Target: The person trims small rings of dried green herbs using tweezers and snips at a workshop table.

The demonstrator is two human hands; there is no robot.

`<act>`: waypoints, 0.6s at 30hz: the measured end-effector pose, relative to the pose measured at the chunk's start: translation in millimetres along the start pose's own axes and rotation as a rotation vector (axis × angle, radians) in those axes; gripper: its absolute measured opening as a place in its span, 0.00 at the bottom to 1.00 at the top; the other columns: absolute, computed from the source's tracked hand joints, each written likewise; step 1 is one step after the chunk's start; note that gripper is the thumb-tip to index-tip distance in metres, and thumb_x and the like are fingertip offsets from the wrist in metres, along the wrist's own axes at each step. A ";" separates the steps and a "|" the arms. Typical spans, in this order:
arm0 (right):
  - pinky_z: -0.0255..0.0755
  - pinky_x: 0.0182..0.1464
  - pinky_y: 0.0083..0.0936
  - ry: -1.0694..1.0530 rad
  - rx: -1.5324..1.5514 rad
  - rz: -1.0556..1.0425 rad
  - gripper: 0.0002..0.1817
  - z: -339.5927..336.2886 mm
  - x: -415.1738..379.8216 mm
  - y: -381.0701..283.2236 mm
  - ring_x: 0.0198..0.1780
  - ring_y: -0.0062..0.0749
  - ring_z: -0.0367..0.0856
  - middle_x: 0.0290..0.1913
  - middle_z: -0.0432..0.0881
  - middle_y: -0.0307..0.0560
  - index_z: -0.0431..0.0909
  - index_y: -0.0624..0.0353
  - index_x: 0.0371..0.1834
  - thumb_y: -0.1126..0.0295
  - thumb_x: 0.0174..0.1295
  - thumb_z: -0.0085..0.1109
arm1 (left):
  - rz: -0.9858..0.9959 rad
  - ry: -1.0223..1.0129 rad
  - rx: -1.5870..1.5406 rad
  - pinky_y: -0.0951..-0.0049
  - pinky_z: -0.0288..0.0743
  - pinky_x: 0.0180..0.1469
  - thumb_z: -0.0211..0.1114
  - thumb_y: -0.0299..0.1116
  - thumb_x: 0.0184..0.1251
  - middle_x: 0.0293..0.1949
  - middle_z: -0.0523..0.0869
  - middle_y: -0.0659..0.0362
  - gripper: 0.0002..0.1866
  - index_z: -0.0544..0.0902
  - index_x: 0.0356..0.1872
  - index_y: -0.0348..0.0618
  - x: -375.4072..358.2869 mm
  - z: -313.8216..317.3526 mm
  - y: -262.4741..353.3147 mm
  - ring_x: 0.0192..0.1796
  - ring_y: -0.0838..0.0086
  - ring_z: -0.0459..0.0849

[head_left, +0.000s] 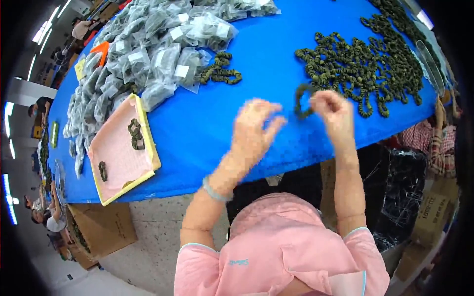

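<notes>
My right hand [336,118] pinches a dark green scrunchie [299,102] by its side, held just above the blue table. To its left is my left hand [253,129], with thumb and fingers apart and nothing in them; it is slightly blurred. Beyond my right hand spreads a pile of dark green scrunchies [340,69], many stretched into wavy loops. A few more green scrunchies [222,73] lie by themselves beside the clear packed bags [192,66], which carry white labels.
A pink-lined tray with a yellow rim [151,135] rests at the table's left edge, with a few scrunchies inside. An orange object [101,52] sticks up among the bags. Cardboard boxes [106,227] stand on the floor. Other people work at the left and right.
</notes>
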State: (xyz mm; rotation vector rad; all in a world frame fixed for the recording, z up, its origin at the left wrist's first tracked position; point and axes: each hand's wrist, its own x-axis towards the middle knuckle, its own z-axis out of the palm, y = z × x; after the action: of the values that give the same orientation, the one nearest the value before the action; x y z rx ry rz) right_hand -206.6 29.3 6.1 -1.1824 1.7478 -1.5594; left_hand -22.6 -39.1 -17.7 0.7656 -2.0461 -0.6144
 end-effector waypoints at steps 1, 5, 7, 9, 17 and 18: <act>0.58 0.26 0.10 0.152 0.024 0.007 0.12 -8.9 9.4 5.1 0.23 0.14 0.63 0.23 0.73 0.32 0.83 0.63 0.43 0.71 0.57 0.67 | 0.002 0.021 0.112 0.68 0.71 0.43 0.68 0.26 0.47 0.33 0.80 0.57 0.10 0.83 0.34 0.44 9.4 -5.3 -20.1 0.36 0.65 0.76; 0.62 0.28 0.11 0.308 -0.163 -0.035 0.18 -28.9 13.2 -1.2 0.24 0.15 0.65 0.23 0.71 0.32 0.79 0.62 0.52 0.71 0.59 0.65 | 0.037 0.007 0.654 0.69 0.74 0.41 0.69 0.29 0.51 0.38 0.82 0.57 0.12 0.84 0.38 0.41 42.2 -17.7 -100.4 0.37 0.64 0.79; 0.65 0.30 0.11 0.209 -0.136 -0.049 0.19 -23.8 3.5 1.0 0.25 0.16 0.66 0.23 0.70 0.33 0.79 0.62 0.53 0.76 0.57 0.65 | 0.047 0.011 0.666 0.69 0.74 0.40 0.68 0.30 0.52 0.39 0.82 0.56 0.12 0.83 0.39 0.40 49.0 -16.5 -104.1 0.37 0.65 0.79; 0.67 0.31 0.12 0.169 -0.083 -0.067 0.18 -9.3 -7.6 5.1 0.25 0.16 0.67 0.23 0.71 0.33 0.79 0.63 0.52 0.78 0.56 0.65 | -0.191 -0.116 0.465 0.70 0.74 0.40 0.69 0.31 0.52 0.38 0.82 0.56 0.13 0.83 0.38 0.38 52.9 -15.1 -93.0 0.36 0.64 0.79; 0.70 0.34 0.13 -0.043 -0.073 -0.103 0.20 12.0 -18.9 6.1 0.25 0.18 0.68 0.26 0.73 0.35 0.81 0.60 0.48 0.85 0.49 0.66 | -0.099 -0.029 0.329 0.71 0.74 0.37 0.70 0.30 0.51 0.33 0.82 0.56 0.12 0.84 0.36 0.36 31.9 -2.2 -83.9 0.31 0.66 0.78; 0.69 0.34 0.14 -0.052 -0.059 -0.107 0.20 12.0 -19.6 6.0 0.25 0.18 0.68 0.27 0.74 0.36 0.81 0.60 0.47 0.85 0.49 0.66 | -0.112 -0.057 0.348 0.72 0.74 0.37 0.70 0.29 0.51 0.32 0.82 0.57 0.11 0.84 0.36 0.36 31.6 -4.0 -85.2 0.30 0.68 0.78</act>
State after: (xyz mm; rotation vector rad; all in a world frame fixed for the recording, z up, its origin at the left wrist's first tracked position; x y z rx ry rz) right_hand -188.7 39.6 -5.6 -1.3529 1.7338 -1.5326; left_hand -8.8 -121.0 -54.7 1.0800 -2.2039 -0.3463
